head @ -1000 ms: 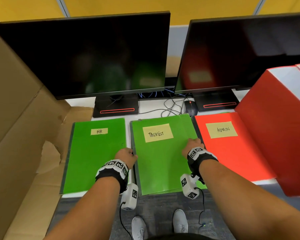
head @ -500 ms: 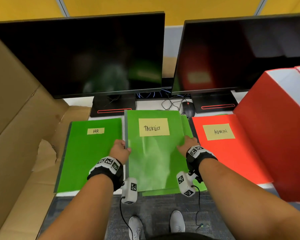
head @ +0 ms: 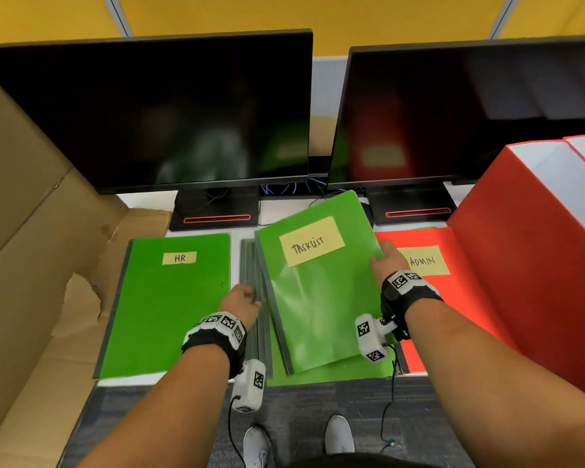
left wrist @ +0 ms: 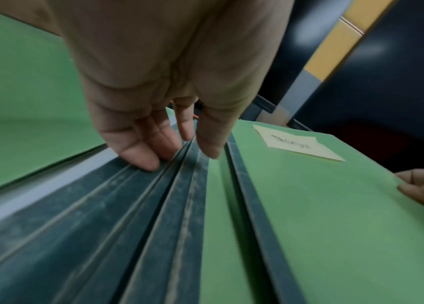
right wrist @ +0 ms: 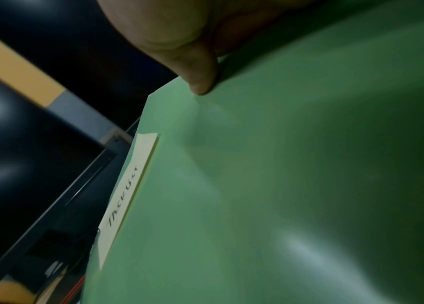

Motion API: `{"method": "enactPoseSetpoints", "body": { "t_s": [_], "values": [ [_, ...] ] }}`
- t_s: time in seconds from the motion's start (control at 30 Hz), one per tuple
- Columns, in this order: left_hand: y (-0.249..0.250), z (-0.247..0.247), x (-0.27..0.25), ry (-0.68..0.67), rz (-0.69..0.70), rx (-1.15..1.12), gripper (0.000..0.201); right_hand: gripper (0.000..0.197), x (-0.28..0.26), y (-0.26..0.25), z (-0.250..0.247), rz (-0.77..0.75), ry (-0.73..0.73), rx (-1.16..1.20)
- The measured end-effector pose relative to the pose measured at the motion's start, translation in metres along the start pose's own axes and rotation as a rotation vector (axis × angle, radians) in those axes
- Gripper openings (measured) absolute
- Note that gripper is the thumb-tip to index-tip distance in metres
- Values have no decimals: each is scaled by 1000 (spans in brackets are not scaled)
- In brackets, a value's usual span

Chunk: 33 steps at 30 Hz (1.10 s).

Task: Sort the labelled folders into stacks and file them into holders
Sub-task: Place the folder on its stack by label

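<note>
The top green folder labelled TASKLIST [head: 318, 315] is lifted off its stack and tilted clockwise. My right hand [head: 387, 261] pinches its right edge, with the thumb [right wrist: 200, 78] on the cover [right wrist: 257, 185]. Below it lie more green folders [head: 335, 374], their grey spines [head: 252, 265] fanned out on the left. My left hand [head: 242, 300] rests with fairly straight fingers [left wrist: 140, 158] on those spines [left wrist: 127, 226] and holds nothing. A green HR folder [head: 179, 298] lies to the left and a red ADMIN folder [head: 429, 298] to the right.
Red file holders [head: 527, 265] stand at the right edge of the desk. Two dark monitors [head: 149, 113] stand behind the folders, with cables and a mouse between their bases. A cardboard sheet [head: 31, 231] lines the left side.
The top TASKLIST folder has come up off the stack and swung to the right in my right hand. My left hand has let go of its spine and now touches the spines beneath.
</note>
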<state>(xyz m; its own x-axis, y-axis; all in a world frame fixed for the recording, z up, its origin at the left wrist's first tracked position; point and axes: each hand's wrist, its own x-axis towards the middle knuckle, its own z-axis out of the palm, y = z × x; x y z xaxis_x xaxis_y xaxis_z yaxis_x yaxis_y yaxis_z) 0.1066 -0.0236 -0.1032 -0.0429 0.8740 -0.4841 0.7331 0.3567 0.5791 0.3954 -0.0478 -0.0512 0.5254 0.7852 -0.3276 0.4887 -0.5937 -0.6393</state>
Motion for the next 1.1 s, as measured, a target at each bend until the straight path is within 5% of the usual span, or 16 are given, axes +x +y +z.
{"method": "enactPoseSetpoints", "body": {
  "t_s": [0.23, 0.6, 0.8, 1.1],
  "values": [
    [-1, 13, -3, -49, -50, 363, 87, 36, 9, 35, -21, 144, 79, 72],
    [0, 16, 5, -2, -94, 481, 71, 40, 10, 38, -30, 168, 63, 70],
    [0, 22, 4, 8, -104, 575, 88, 40, 5, 37, -25, 163, 19, 64],
    [-2, 0, 6, -23, -266, 423, 66, 42, 10, 38, -33, 192, 72, 37]
  ]
}}
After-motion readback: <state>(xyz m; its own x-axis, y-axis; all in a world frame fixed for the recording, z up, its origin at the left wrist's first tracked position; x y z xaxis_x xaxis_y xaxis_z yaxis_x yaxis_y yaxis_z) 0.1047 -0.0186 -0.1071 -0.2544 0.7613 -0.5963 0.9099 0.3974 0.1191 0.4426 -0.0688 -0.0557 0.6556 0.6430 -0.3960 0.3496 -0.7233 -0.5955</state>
